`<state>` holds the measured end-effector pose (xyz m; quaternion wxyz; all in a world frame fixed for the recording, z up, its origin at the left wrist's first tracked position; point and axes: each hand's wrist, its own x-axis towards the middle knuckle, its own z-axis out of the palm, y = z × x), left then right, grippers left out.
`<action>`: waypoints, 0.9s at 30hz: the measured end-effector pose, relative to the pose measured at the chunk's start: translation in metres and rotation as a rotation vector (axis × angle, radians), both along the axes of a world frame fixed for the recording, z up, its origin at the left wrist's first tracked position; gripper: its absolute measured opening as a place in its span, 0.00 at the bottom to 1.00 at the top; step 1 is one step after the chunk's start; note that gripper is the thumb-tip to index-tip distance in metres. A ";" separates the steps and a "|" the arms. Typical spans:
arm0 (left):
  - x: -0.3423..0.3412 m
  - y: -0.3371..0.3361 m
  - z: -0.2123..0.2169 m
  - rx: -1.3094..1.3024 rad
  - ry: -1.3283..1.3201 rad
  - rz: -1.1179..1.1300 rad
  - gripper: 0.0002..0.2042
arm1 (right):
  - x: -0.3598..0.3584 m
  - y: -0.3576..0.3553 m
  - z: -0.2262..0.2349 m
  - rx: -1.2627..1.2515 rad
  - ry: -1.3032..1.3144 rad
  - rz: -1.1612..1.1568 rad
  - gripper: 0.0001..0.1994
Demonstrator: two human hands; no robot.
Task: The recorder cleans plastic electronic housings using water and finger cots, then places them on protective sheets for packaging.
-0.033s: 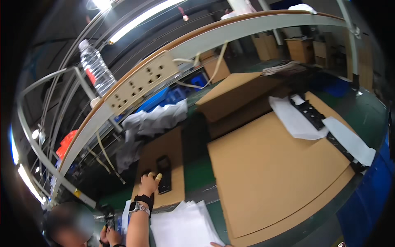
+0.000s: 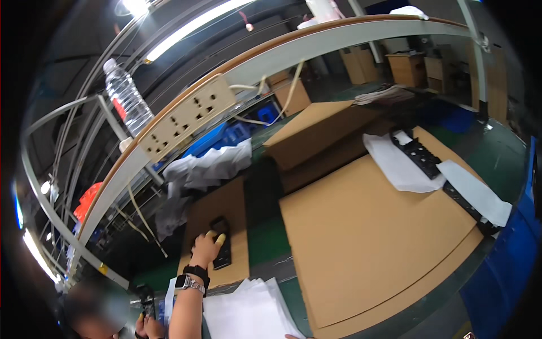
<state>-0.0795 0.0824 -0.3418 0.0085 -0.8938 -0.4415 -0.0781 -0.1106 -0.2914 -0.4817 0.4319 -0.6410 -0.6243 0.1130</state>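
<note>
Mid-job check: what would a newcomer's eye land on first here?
Probably the broad brown cardboard sheets at right, with long black pieces and white sheets along their far right edge. Next, left of centre, the left hand, with yellow fingertip covers, at a slim black part over smaller cardboard. Above, a cream socket strip.

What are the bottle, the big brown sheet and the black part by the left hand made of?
The bottle: probably plastic; clear, shiny, ridged and see-through.
The big brown sheet: looks like cardboard; tan, flat and dull.
The black part: maybe plastic, maybe painted metal; its dark finish doesn't settle which.
</note>
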 end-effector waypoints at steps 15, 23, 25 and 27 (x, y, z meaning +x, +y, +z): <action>0.300 -0.317 -0.037 -0.189 -0.190 -1.010 0.31 | 0.009 0.007 -0.018 -0.077 -0.079 0.011 0.15; 0.333 -0.359 -0.056 -0.101 -0.125 -1.055 0.20 | 0.034 -0.002 0.000 -0.145 -0.125 0.054 0.15; 0.325 -0.345 -0.059 -0.132 -0.186 -1.112 0.16 | 0.029 -0.001 0.004 -0.162 -0.129 0.081 0.14; 0.308 -0.331 -0.057 -0.146 -0.228 -1.170 0.12 | 0.024 -0.001 0.010 -0.155 -0.125 0.106 0.14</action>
